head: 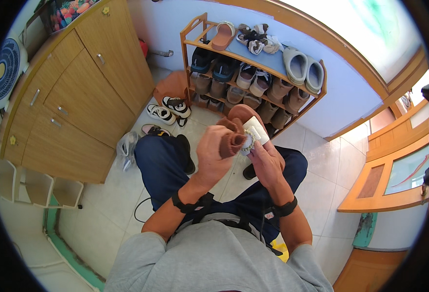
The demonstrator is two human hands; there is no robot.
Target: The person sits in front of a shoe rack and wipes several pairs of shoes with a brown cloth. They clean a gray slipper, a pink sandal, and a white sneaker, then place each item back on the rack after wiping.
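Bunched in my left hand (212,151) is a brown ribbed cloth (233,142), perhaps a sock or a glove. My right hand (267,160) grips a brown-soled slipper (246,112) with a white strap (255,127) and a round, sparkling ornament (249,141). The slipper is held up between my knees, its toe pointing at the shoe rack. Against the ornament's left side the cloth appears to touch, though my fingers partly hide the contact. A similar brown slipper (222,38) with a pale strap sits on the rack's top shelf.
Ahead stands a wooden shoe rack (323,91) filled with shoes, with grey clogs (303,67) on top. Black-and-white sneakers (163,111) and a plastic bag (127,148) lie on the tiled floor. A wooden cabinet (86,87) borders the left; a wooden door (374,182) is at right.
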